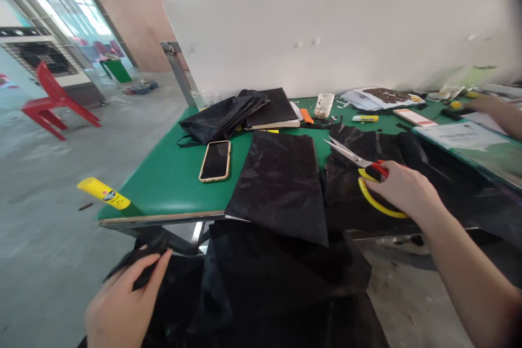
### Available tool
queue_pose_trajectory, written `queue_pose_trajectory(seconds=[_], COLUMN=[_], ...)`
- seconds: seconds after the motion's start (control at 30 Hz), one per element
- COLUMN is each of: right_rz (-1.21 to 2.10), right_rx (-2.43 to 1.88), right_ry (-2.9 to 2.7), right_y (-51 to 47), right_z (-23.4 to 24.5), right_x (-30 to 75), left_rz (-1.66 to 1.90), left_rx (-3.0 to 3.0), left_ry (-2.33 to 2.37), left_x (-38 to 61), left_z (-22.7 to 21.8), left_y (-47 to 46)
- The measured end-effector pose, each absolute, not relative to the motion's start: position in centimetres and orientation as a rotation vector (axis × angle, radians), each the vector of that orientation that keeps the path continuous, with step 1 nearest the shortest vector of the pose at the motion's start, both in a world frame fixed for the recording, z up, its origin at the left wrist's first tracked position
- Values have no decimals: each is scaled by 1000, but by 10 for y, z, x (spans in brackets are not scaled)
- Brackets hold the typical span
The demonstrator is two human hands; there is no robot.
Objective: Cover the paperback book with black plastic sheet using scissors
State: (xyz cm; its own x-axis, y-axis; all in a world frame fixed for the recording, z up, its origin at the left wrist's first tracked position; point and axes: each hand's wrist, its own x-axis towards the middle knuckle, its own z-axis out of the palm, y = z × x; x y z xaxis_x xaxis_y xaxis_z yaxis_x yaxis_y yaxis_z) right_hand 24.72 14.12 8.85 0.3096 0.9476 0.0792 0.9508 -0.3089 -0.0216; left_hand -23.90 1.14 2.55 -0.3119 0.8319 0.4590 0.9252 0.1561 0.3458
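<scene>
At the lower left, my left hand (122,299) pinches the edge of black sheet material (285,277), thin like plastic or cloth, that spreads across the bottom of the view. My right hand (410,190) is closed on scissors (354,159) with red and yellow handles. Their blades are slightly apart and point left, above more black material (379,141) on the table. Between my hands, a flat rectangular black piece (281,179) reaches past the table's front edge. A phone (215,161) with a light case lies beside it.
The green table (163,185) carries a yellow glue tube (104,193) at its left corner, black folded sheets (224,117), an orange object (306,116), a glue stick (365,118) and papers. Another person's hand (489,109) is at right. A white board (326,43) stands behind; a red chair (55,98) is left.
</scene>
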Motion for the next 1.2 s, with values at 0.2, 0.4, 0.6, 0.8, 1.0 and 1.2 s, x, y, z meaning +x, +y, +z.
queue_pose_trajectory(seconds=[0.2, 0.4, 0.6, 0.8, 1.0, 1.2], right_rz=[-22, 23, -27, -157, -25, -91], right_rx=[-2570, -2593, -2580, -2408, -2285, -2202], right_ry=[-1885, -1892, -1856, -1894, -2023, -1952], right_y=[185, 211, 218, 223, 235, 207], right_z=[89, 78, 65, 50, 42, 64], right_x=[250, 249, 245, 248, 267, 257], left_rz=[-753, -558, -565, -686, -793, -1118], left_rx=[-1815, -2068, -1901, -2011, -2010, -1969], left_ry=[-1917, -2157, -2183, -2173, -2042, -2577], left_x=[-226, -212, -215, -231, -217, -196], left_z=[52, 66, 57, 40, 39, 31], left_y=[63, 117, 149, 172, 164, 114])
